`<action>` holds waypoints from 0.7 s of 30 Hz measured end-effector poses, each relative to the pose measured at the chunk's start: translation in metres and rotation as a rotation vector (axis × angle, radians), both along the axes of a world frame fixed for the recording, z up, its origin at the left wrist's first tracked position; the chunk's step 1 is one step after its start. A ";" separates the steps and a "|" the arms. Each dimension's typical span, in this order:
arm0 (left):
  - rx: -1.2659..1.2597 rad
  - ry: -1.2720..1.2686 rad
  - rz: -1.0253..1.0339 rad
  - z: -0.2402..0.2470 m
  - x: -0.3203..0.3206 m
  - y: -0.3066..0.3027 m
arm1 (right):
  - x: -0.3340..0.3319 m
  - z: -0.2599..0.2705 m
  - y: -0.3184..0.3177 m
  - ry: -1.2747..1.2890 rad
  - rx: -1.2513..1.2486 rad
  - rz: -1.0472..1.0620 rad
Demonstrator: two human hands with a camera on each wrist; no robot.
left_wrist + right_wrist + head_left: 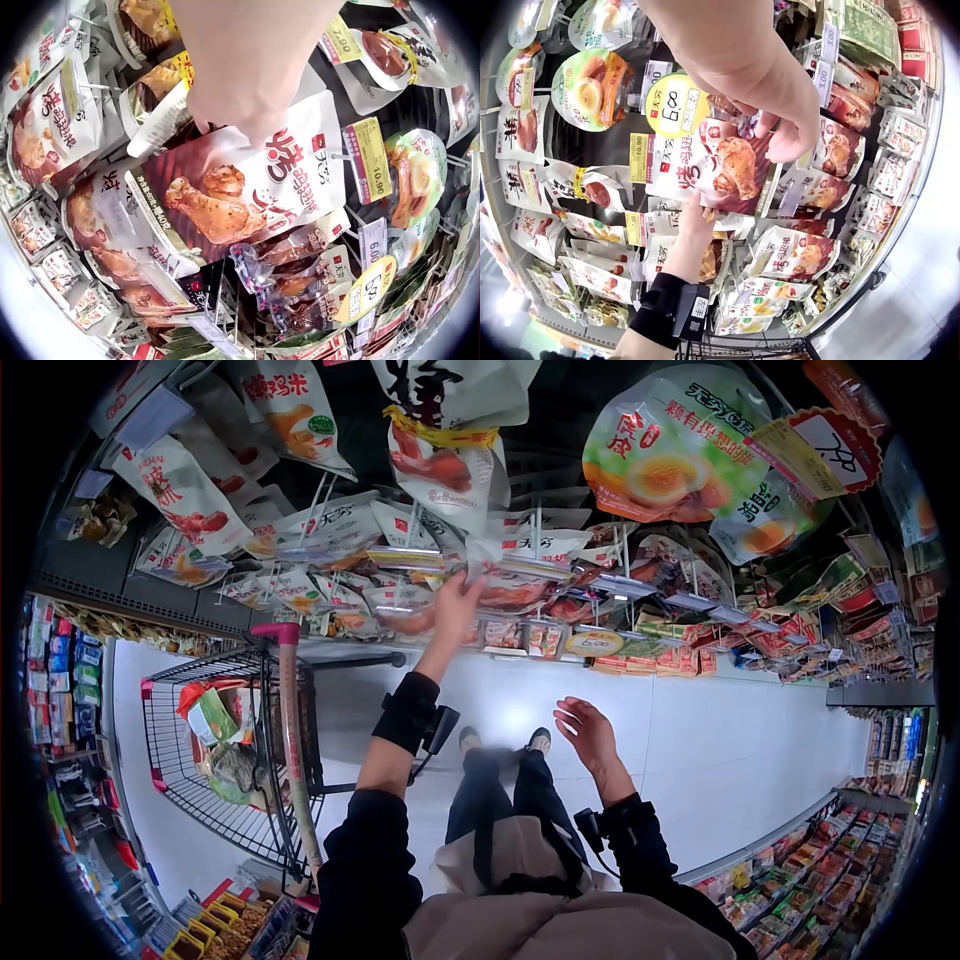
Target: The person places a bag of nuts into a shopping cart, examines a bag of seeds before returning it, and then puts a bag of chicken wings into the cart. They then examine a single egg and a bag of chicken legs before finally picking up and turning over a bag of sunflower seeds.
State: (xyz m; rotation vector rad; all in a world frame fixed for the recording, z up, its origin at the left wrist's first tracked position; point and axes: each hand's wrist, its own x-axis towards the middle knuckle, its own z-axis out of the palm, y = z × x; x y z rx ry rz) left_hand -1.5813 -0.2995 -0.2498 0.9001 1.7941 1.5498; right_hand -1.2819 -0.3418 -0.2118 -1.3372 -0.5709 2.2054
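At the shelf, my left hand reaches up among hanging food packets. In the left wrist view its fingers curl over the top edge of a white and dark-red packet with a roasted drumstick picture. The right wrist view shows that packet face on, with the left hand pinching its edge. Lower and to the right, my right hand hangs in the air with relaxed, slightly bent fingers, touching nothing. It looms large at the top of the right wrist view, overlapping the packet in the picture.
A shopping cart with bagged goods stands at left. Hanging packets crowd the rack, with price tags and a round yellow tag on hooks. Behind and to the right is a low display of packets. Pale floor lies between.
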 end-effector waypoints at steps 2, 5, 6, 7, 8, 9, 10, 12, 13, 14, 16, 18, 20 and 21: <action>-0.094 0.077 -0.057 -0.008 -0.002 0.004 | 0.002 0.000 -0.001 0.002 -0.004 -0.024; -0.089 0.103 -0.108 -0.020 -0.001 0.004 | 0.003 -0.001 -0.003 0.008 0.000 -0.036; -0.062 0.098 -0.121 -0.022 -0.001 0.003 | 0.004 -0.002 -0.004 0.013 -0.003 -0.038; -0.041 0.128 -0.115 -0.025 0.000 0.001 | 0.004 -0.002 -0.005 0.018 -0.004 -0.040; -0.019 0.158 -0.110 -0.027 0.001 -0.001 | 0.004 -0.003 -0.006 0.023 -0.005 -0.043; 0.003 0.186 -0.105 -0.023 0.004 -0.004 | 0.004 -0.002 -0.006 0.020 -0.003 -0.046; 0.044 0.209 -0.090 -0.019 0.008 -0.009 | 0.005 0.000 -0.007 0.016 -0.001 -0.048; 0.123 0.254 -0.059 -0.009 0.014 -0.020 | 0.006 0.001 -0.007 0.015 0.005 -0.049; 0.153 0.203 -0.056 -0.004 0.016 -0.025 | 0.007 0.001 -0.007 0.018 0.010 -0.047; 0.182 0.151 -0.052 0.000 0.019 -0.031 | 0.009 0.001 -0.007 0.021 0.014 -0.045; 0.152 0.137 -0.049 0.010 0.021 -0.041 | 0.011 0.001 -0.007 0.017 0.018 -0.043; 0.032 0.210 -0.048 0.018 0.020 -0.053 | 0.013 0.001 -0.009 0.020 0.020 -0.044; 0.104 0.225 -0.015 0.023 0.025 -0.061 | 0.014 0.003 -0.011 0.032 0.023 -0.048; 0.104 0.220 -0.020 0.029 0.026 -0.068 | 0.015 0.002 -0.012 0.033 0.024 -0.050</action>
